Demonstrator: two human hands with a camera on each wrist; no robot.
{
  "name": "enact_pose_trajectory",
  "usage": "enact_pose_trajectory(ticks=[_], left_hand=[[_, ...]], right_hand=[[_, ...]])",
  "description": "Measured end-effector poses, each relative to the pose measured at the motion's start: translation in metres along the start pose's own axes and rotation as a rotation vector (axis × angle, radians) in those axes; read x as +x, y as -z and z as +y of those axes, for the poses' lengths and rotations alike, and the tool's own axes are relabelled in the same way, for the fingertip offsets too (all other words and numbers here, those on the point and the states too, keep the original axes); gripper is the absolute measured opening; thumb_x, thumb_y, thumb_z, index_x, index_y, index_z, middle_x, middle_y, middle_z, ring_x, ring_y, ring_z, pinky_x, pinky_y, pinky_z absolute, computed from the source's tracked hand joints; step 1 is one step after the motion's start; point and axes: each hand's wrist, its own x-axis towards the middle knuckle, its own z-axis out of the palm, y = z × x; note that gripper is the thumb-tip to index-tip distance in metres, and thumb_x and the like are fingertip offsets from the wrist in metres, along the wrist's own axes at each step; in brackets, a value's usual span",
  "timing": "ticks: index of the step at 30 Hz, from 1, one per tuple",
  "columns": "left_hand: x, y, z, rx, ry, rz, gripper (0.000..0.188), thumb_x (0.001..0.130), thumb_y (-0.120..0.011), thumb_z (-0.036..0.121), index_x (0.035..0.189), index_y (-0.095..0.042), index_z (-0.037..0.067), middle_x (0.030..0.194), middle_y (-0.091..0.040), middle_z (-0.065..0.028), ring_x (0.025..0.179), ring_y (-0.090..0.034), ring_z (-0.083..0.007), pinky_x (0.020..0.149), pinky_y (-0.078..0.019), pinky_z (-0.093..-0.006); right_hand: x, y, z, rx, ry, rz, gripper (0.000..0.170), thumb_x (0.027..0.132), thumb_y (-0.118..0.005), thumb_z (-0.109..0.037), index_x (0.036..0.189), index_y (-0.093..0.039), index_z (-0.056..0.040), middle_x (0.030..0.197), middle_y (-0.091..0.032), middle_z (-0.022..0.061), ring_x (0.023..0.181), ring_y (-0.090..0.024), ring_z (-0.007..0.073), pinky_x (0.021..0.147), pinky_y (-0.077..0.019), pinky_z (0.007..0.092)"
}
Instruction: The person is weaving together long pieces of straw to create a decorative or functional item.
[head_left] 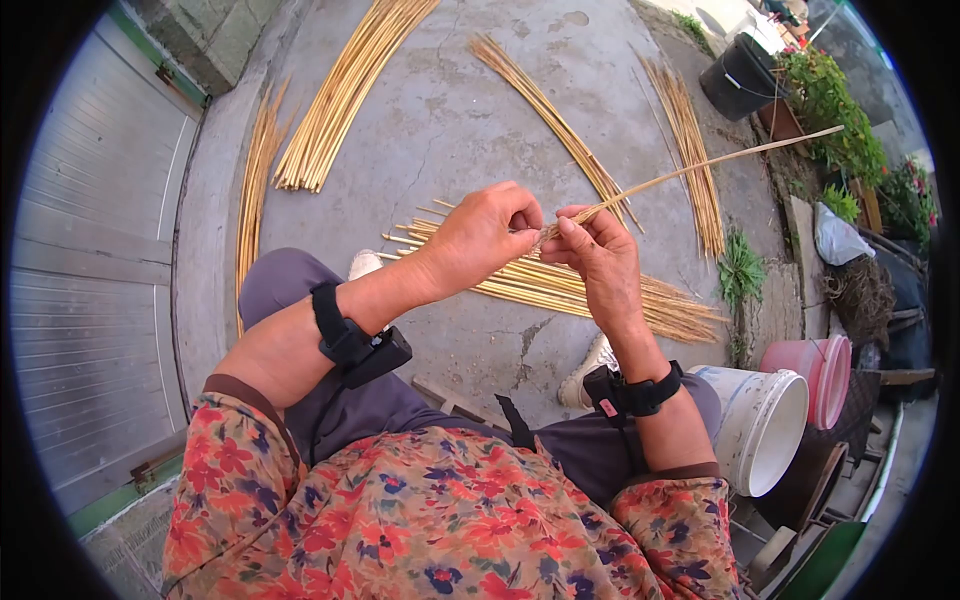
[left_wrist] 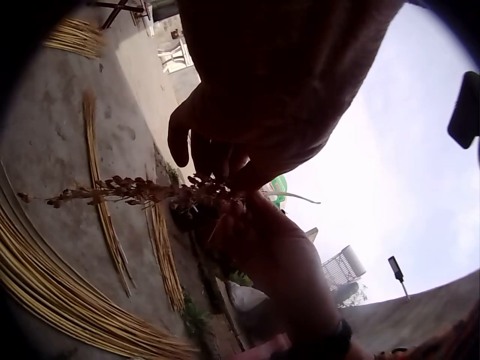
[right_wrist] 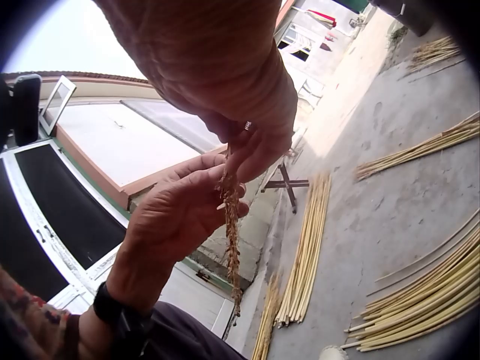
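Note:
One dry sorghum stalk (head_left: pixel 720 160) runs between the two hands and points out to the upper right in the head view. My right hand (head_left: pixel 600 265) pinches it between thumb and fingers, just below its seed head. The husky brown seed head (left_wrist: pixel 120 191) sticks out past the fingers in the left wrist view and hangs down in the right wrist view. At its base my left hand (head_left: pixel 485 235) has its thumb and fingers bent onto the husks, right beside the right hand. Beneath the hands lies a bundle of stalks (head_left: pixel 540 285) on the concrete.
More stalk bundles lie around: a thick one (head_left: pixel 350 90) at upper left, a thin one (head_left: pixel 555 120) ahead, another (head_left: pixel 690 150) to the right. A white bucket (head_left: pixel 745 420), a pink bucket (head_left: pixel 815 375) and a black bucket (head_left: pixel 742 78) stand at right. A metal door (head_left: pixel 95 250) is at left.

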Motion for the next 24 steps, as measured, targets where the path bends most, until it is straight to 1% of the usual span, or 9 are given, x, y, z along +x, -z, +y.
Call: enact_pose_trajectory(ticks=[1,5,7,11,13,16,24], left_hand=[[-0.0003,-0.0006,-0.0001,0.076,-0.064,0.054,0.011,0.076,-0.059,0.007,0.081,-0.056,-0.003,0.076,-0.055,-0.0076,0.067,-0.054,-0.014,0.062,-0.0443,-0.0267],[-0.0002,-0.0023,0.0012,0.127,-0.132,0.074,0.011,0.076,-0.058,0.007,0.081,-0.057,-0.002,0.077,-0.055,-0.0089,0.068,-0.055,-0.016,0.062,-0.0447,-0.0273],[0.0,-0.0032,0.0008,0.107,-0.074,0.023,0.01,0.076,-0.058,0.007,0.08,-0.058,-0.002,0.078,-0.055,-0.0091,0.068,-0.055,-0.0158,0.062,-0.045,-0.0271],[0.0003,-0.0044,0.0004,0.112,-0.058,0.008,0.011,0.076,-0.058,0.007,0.081,-0.058,-0.003,0.078,-0.055,-0.0087,0.068,-0.055,-0.0148,0.062,-0.0452,-0.0268],[0.0003,-0.0053,-0.0003,0.042,0.014,-0.002,0.011,0.077,-0.058,0.008,0.081,-0.059,-0.003,0.077,-0.056,-0.0078,0.068,-0.055,-0.0129,0.062,-0.0451,-0.026],[0.0012,-0.0039,-0.0024,-0.035,0.066,-0.02,0.012,0.077,-0.059,0.008,0.082,-0.059,-0.003,0.077,-0.056,-0.0069,0.067,-0.054,-0.0111,0.061,-0.0445,-0.0252],[0.0025,-0.0023,-0.0009,-0.005,0.054,-0.027,0.013,0.076,-0.057,0.01,0.081,-0.059,-0.002,0.071,-0.055,-0.0058,0.064,-0.051,-0.0103,0.058,-0.0423,-0.025]], right_hand=[[0.0004,0.0006,0.0007,-0.023,-0.009,0.006,0.015,0.087,-0.055,-0.01,0.096,-0.055,0.001,0.078,-0.061,0.007,0.068,-0.061,0.0122,0.063,-0.0528,0.0236],[0.0,-0.0003,0.0026,-0.035,-0.013,0.015,0.014,0.086,-0.056,-0.01,0.094,-0.056,0.0015,0.079,-0.061,0.0072,0.068,-0.061,0.0117,0.061,-0.0528,0.023],[0.0005,-0.0002,0.0042,-0.046,-0.002,0.011,0.014,0.086,-0.056,-0.01,0.093,-0.056,0.0016,0.078,-0.061,0.0073,0.068,-0.061,0.0116,0.061,-0.0528,0.0229],[0.0012,-0.0028,0.0034,-0.1,0.02,0.02,0.014,0.086,-0.057,-0.01,0.093,-0.056,0.0017,0.077,-0.061,0.0071,0.067,-0.061,0.0115,0.061,-0.0526,0.0227],[0.0006,-0.0029,0.0033,-0.106,0.03,0.019,0.014,0.086,-0.057,-0.01,0.093,-0.056,0.0018,0.076,-0.061,0.0069,0.066,-0.061,0.0116,0.06,-0.0525,0.0226],[0.0003,-0.0042,0.0033,-0.116,0.043,0.014,0.014,0.085,-0.057,-0.01,0.092,-0.056,0.002,0.075,-0.061,0.0068,0.066,-0.061,0.0114,0.06,-0.0524,0.0225],[-0.0004,-0.0065,0.0039,-0.172,0.06,0.02,0.012,0.085,-0.057,-0.008,0.09,-0.056,0.0026,0.073,-0.061,0.0058,0.064,-0.06,0.0097,0.059,-0.052,0.0214]])
